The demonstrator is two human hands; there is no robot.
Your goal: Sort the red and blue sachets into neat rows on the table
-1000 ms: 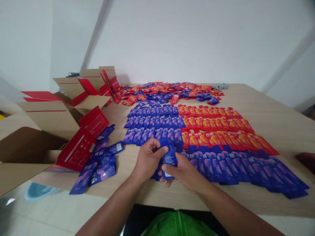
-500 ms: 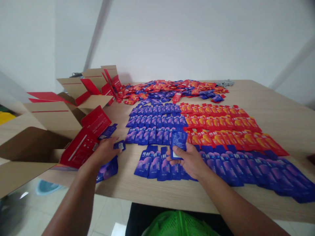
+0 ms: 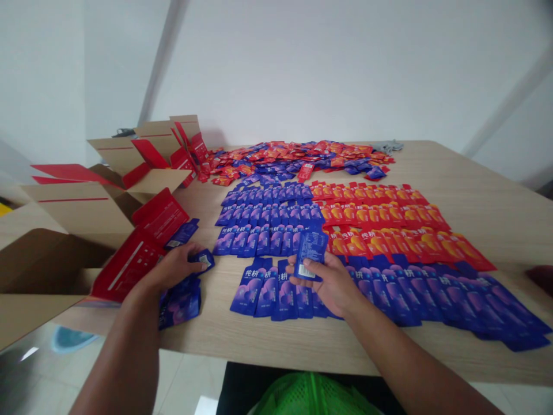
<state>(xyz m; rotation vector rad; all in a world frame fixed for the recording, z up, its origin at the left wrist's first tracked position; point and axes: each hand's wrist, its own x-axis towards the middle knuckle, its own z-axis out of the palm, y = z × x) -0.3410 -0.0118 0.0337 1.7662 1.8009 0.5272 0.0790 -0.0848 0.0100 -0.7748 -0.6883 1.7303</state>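
My right hand [image 3: 330, 282] is closed on a blue pouch [image 3: 310, 251], its printed back and white barcode label facing up. It hovers over the front row of blue pouches [image 3: 263, 294]. At the left, my left hand [image 3: 179, 266] pinches the end of another blue pouch [image 3: 204, 259], whose far part is hidden by the hand. Below and behind that hand lie more loose blue pouches [image 3: 181, 305], close to the red flap of a carton. Overlapping rows of blue pouches [image 3: 246, 239] and orange-red pouches [image 3: 389, 242] lie face up beyond my right hand.
Open cardboard cartons [image 3: 73, 210] with red flaps [image 3: 129, 265] line the table's left side. A mixed heap of red and blue pouches [image 3: 302, 155] lies at the back, with a grey cloth [image 3: 389, 146] beside it. A light blue basin [image 3: 71, 339] is on the floor.
My left hand has lifted and turned its pouch slightly. The pouch in my right hand has tilted, showing more of its barcode. The whole view has shifted a little.
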